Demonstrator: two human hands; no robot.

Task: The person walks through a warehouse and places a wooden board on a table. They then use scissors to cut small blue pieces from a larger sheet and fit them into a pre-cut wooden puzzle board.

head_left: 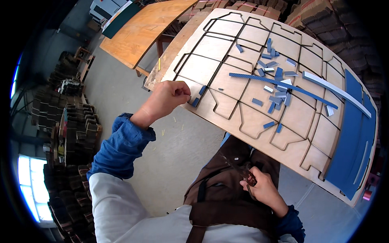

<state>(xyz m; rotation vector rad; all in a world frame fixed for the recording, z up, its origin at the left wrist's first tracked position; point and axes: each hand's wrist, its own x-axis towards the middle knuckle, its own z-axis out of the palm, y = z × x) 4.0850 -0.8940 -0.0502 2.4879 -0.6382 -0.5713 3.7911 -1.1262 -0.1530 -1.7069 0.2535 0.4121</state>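
The left hand (175, 94), fingertips pressed together on something I cannot make out, if anything, is the nearer to two short blue foam strips (202, 90) just right of it, their long axes running near-left to far-right on the cutting-die board (208, 48), while the right hand (265, 189) grips dark scissors (242, 171) nearer the lap.

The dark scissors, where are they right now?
In the head view, the dark scissors are low and right of centre, in the person's right hand, over the brown clothing.
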